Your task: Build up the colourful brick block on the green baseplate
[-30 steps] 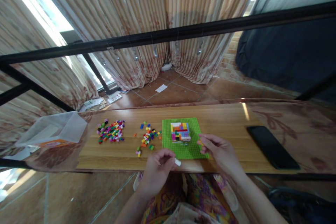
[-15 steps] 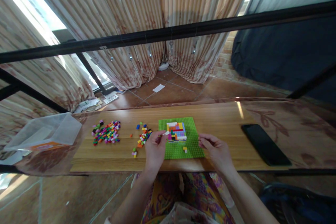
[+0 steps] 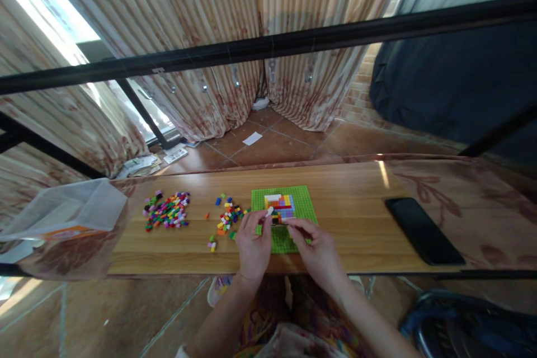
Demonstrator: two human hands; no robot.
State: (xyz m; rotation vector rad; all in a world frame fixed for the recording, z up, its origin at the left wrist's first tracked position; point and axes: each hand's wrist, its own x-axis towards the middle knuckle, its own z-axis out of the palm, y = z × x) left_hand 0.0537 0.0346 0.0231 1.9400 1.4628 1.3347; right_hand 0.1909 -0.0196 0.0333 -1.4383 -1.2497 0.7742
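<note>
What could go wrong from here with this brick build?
1. The left hand might drop the small white brick pinched at its fingertips.
2. It might also brush the loose bricks beside it.
3. The right hand, its fingertips at the build's near edge, could nudge it.

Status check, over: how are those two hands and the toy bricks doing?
Left hand pinching a white brick at left of brick build. Right hand at build's near right corner, grip unclear. Build on green board, partly hidden by the hands.
</note>
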